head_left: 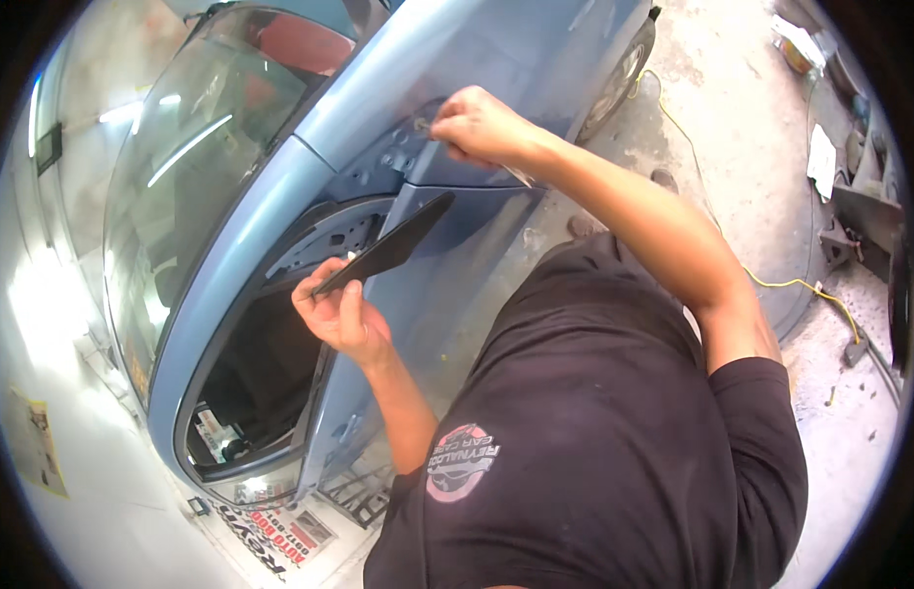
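My left hand (347, 316) pinches a thin black triangular panel (396, 247) between thumb and fingers, holding it up beside the car's window opening. The panel is tilted, and a small white piece shows at its edge by my fingertips. Farther off, my right hand (477, 126) is closed near a recess (393, 157) in the blue car body (241, 236), where bare inner metal with holes shows. A thin pale strip (519, 177) sticks out under that hand; whether the fingers grip it or something else is hidden.
A blue door (418, 285) is next to my body, its window frame (270, 363) on the left. The windshield (207, 147) lies beyond. A yellow cord (776, 285) runs along the floor at right, near dark parts (869, 206). A wheel (619, 83) is at the top.
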`<move>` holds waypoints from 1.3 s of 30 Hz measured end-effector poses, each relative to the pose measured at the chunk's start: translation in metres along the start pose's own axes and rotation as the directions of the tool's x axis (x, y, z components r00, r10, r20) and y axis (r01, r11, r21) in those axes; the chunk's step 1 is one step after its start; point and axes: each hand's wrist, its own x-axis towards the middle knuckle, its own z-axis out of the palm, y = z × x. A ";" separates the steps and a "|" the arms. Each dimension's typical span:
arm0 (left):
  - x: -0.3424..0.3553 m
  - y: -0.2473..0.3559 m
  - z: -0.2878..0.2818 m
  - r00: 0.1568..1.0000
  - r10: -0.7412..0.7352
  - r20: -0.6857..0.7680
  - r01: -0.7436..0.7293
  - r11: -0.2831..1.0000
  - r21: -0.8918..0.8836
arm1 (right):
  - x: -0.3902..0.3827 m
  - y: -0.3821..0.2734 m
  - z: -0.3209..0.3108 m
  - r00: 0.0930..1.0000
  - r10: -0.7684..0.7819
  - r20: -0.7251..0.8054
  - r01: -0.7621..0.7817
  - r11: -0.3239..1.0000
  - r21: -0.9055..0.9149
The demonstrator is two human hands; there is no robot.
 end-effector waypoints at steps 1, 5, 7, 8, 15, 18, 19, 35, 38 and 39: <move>-0.002 0.001 -0.003 1.000 0.012 -0.006 -0.012 1.000 0.000 | -0.012 0.001 -0.001 1.000 -0.012 -0.009 0.013 0.997 0.074; -0.003 -0.004 -0.004 0.998 -0.044 -0.041 0.044 0.999 0.000 | -0.024 0.029 0.005 0.932 -0.201 -0.300 0.205 0.979 -0.019; -0.003 -0.007 0.001 0.999 -0.047 -0.007 0.047 0.999 -0.017 | -0.037 0.036 -0.004 0.959 -0.138 -0.249 0.162 0.984 0.078; -0.002 -0.009 0.004 0.999 -0.048 0.008 0.048 0.999 -0.024 | -0.043 0.037 -0.006 0.970 -0.126 -0.209 0.152 0.982 0.111; 0.018 -0.015 0.040 0.992 0.043 0.120 -0.040 0.999 -0.022 | -0.045 0.058 -0.013 0.953 -0.279 -0.120 0.297 0.939 0.173; 0.017 -0.015 0.051 0.988 0.045 0.147 -0.046 0.999 0.001 | -0.035 0.063 -0.009 0.925 -0.350 -0.146 0.370 0.917 0.147; 0.016 -0.017 0.052 0.987 0.051 0.151 -0.052 0.999 0.008 | -0.034 0.061 -0.011 0.938 -0.321 -0.131 0.339 0.927 0.159; 0.002 -0.030 0.058 0.999 0.042 0.026 -0.043 0.999 0.011 | -0.018 0.046 -0.014 0.970 -0.238 -0.040 0.241 0.965 0.100; -0.001 -0.029 0.050 1.000 -0.004 -0.012 0.003 0.998 -0.064 | -0.025 0.035 -0.015 0.969 -0.248 0.006 0.248 0.969 0.018; -0.002 -0.027 0.050 1.000 -0.021 -0.012 0.020 0.997 -0.074 | -0.030 0.031 -0.015 0.971 -0.237 0.022 0.237 0.971 -0.020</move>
